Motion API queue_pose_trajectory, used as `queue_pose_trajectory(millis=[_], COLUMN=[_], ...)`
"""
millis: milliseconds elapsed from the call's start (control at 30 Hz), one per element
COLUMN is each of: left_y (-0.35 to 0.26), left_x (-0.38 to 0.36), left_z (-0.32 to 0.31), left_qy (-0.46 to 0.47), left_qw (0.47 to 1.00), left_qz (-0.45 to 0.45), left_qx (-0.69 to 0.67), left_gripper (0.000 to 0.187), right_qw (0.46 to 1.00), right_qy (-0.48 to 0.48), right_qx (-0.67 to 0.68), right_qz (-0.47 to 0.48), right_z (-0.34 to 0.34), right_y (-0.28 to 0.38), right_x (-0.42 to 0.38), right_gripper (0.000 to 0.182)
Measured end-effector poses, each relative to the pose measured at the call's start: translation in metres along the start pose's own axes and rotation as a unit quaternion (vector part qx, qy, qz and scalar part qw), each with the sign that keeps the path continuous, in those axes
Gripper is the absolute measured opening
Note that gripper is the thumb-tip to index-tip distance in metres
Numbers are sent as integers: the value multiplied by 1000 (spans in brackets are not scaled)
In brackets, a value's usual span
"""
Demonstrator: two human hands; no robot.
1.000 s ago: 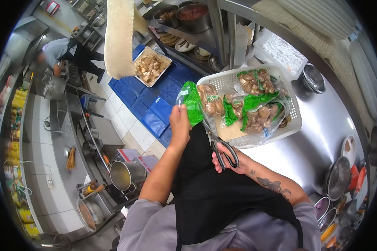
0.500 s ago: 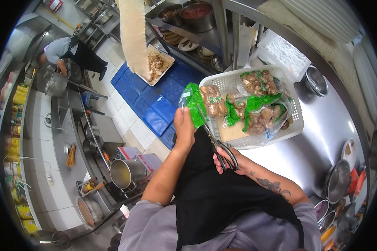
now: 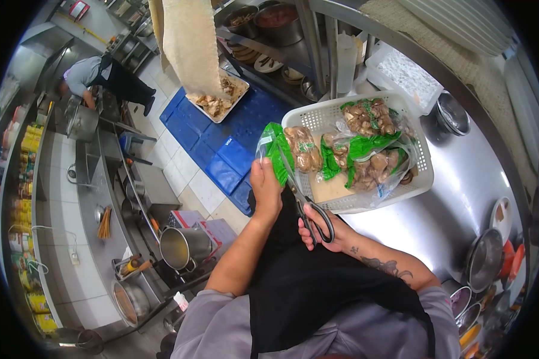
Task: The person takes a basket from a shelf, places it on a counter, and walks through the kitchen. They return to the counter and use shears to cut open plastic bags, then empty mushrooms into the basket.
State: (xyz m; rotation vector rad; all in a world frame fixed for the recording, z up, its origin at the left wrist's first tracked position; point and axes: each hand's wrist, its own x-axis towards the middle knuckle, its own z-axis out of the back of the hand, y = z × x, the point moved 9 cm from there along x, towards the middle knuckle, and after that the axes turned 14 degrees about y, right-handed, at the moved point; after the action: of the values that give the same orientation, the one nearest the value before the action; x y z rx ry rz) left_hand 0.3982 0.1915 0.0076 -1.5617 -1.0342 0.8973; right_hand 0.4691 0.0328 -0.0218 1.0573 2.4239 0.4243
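Note:
My left hand (image 3: 266, 186) is closed on the clear and green end of a plastic bag of mushrooms (image 3: 304, 149), held up at the near left side of a white perforated basket (image 3: 427, 170). Black-handled scissors (image 3: 317, 216) are in my right hand (image 3: 326, 234), fingers through the loops. Their blades point up and left and overlap the green part of the bag, close above my left fingers. More bagged mushrooms (image 3: 371, 118) with green wrapping lie inside the basket, beside a pale flat piece at its bottom.
The basket stands on a steel counter (image 3: 449, 179) with bowls (image 3: 484, 260) along its right edge. Beyond my left hand, a blue lid-like surface (image 3: 185, 134) carries a tray of chopped food (image 3: 236, 90). A cloth hangs above it. Another person (image 3: 93, 75) bends over a pot at far left.
My right hand has shifted slightly left with the scissors, and the handle loops now look further apart. My left hand keeps hold of the bag, almost in the same place.

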Motion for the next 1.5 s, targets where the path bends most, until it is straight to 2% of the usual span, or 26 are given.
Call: queue_pose_trajectory(millis=[167,233,300,400,467,500,633,700,767,833,900,933,967,1033,1067,1100,1167,1233,1333,1400,1500], left_y=[2,3,3,0,-3,-2,-11,-23,-15,-13,6,7,17,-14,-26,-34,-50,-52,-50,-48,-54], left_x=[-5,-10,-11,-11,-14,-13,5,12,17,18,11,13,13,14,11,8,-1,-6,-13,-16,-21], left_z=[-5,-5,-5,-4,-4,-1,12,16,23,23,15,2,2,-16,-21,-30,-37,-40,-34,-31,-30], left_qy=[-9,-12,-15,-22,-13,-13,6,23,33,60,117,159,167,192,175,178,132,128,124,125,107], left_qw=[1000,1000,999,999,1000,1000,995,991,998,995,959,973,972,958,937,936,877,879,876,872,860], left_qz=[-14,-9,-4,-23,-12,-13,-59,-75,42,73,217,137,136,-16,-74,-75,-94,-89,-81,-79,-127], left_qx=[-3,18,40,11,11,10,86,111,45,15,138,94,95,212,295,294,452,451,459,467,482], left_gripper=[22,23,23,22,21,21,21,21,21,20,19,18,18,18,17,17,16,16,14,13,11], right_qw=[1000,995,994,996,999,1000,996,994,985,982,988,986,987,995,993,993,994,993,987,986,984], right_qy=[-9,35,30,34,31,30,79,93,42,29,8,5,0,12,34,31,68,76,102,86,64], right_qx=[-26,96,108,84,-3,-5,24,-51,-159,-176,-152,-162,-161,-92,-97,-97,-35,-40,21,29,40], right_qz=[8,9,12,12,10,10,-23,-22,-56,-58,-23,-27,-21,-47,-67,-64,-77,-81,-120,-139,-163], right_z=[0,-8,-10,-11,-10,-8,3,16,30,27,26,28,27,24,30,30,21,14,4,-3,-12], right_y=[0,-4,-3,-1,4,5,2,9,17,25,31,32,36,33,28,31,32,40,38,42,45], right_x=[-1,7,7,4,-1,-4,-20,-49,-82,-100,-111,-112,-112,-108,-103,-102,-94,-91,-87,-87,-82], right_gripper=[51,52,53,53,53,53,49,46,43,42,41,44,44,48,60,60,67,71,71,70,70])
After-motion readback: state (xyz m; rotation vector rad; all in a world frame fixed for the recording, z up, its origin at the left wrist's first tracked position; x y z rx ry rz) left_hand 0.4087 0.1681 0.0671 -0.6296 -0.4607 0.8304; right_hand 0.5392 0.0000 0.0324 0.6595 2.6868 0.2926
